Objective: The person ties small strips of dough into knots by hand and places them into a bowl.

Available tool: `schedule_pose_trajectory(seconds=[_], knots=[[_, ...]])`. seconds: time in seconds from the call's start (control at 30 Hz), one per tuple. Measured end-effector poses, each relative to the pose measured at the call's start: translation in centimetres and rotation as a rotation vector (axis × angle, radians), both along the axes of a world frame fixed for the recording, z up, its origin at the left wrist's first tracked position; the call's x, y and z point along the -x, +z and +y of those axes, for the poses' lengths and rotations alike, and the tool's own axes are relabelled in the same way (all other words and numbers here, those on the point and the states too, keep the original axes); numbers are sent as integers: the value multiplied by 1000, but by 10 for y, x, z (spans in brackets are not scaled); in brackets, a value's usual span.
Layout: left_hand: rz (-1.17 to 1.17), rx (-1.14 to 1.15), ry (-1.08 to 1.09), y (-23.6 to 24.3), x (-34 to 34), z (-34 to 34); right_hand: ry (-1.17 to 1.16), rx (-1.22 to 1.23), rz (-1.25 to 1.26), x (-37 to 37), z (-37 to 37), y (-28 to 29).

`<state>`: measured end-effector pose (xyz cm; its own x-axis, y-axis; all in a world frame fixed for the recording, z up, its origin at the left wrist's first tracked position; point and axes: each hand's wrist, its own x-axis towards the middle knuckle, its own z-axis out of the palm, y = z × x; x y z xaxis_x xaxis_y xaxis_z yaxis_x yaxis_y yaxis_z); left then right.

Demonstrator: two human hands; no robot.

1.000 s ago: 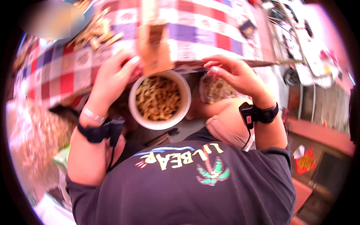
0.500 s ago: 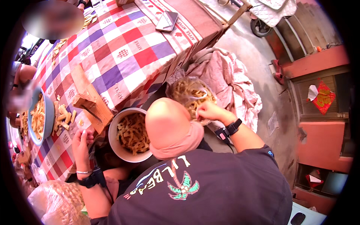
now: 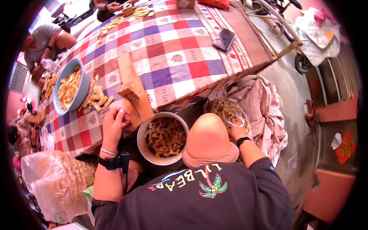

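Observation:
My left hand (image 3: 115,119) is closed, fingers curled in, by the table edge beside a wooden board (image 3: 142,108); anything inside it is hidden. A small wood block (image 3: 128,92) and a dark slot or blade show on this board. My right hand (image 3: 238,129) reaches into a clear plastic bag (image 3: 224,104) of pale yellowish strips, right of my knee, its fingers hidden among them. Between my left hand and my knee stands a round white bucket (image 3: 142,147), holding many brownish-yellow strips (image 3: 165,138).
A checked cloth covers the table (image 3: 180,57). On it are a blue basin (image 3: 81,94) of strips, loose chunky pieces (image 3: 100,100) and a phone (image 3: 224,39). A big plastic sack (image 3: 61,184) stands at left, a pink cloth (image 3: 264,103) at right. Other people (image 3: 48,42) sit across the table.
My right hand has gone from above the bag's edge down into the strips. My left hand stays closed by the board. The whole view has shifted, bringing more of the people at left into sight.

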<state>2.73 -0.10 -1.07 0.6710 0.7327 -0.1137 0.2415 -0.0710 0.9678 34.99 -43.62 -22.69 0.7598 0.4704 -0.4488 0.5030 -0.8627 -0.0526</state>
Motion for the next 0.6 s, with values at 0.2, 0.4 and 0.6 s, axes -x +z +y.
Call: schedule_pose_trajectory(seconds=[0.2, 0.4, 0.6], knots=[[-4, 32, 58, 20, 13, 1, 160, -246, 252, -18, -14, 85], [-46, 89, 12, 22, 19, -3, -40, -595, 285, -28, -38, 199], [-70, 29, -12, 29, 19, -12, -218, -864, 171, -24, -35, 326]])
